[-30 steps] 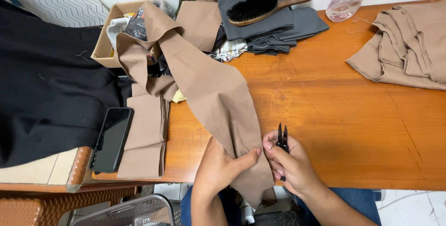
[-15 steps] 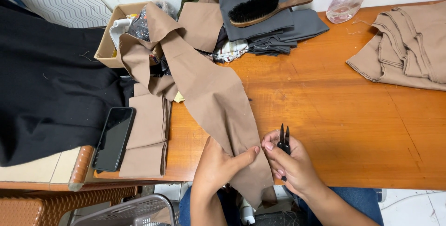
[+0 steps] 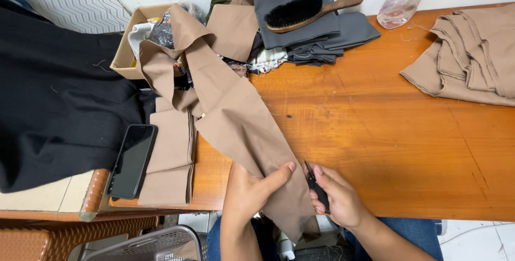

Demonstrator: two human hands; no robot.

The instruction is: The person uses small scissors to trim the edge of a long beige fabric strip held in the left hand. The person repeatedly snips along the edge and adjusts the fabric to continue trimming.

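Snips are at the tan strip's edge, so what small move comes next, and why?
Probably close the small black thread snips on the long tan fabric strip: the right hand holds them at its edge, while the left hand pins it on the wooden table.

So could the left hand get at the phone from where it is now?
Probably yes. The left hand pins the tan fabric strip at the table's near edge, and the phone lies face up to its left with nothing on top; only folded tan cloth lies between, flat.
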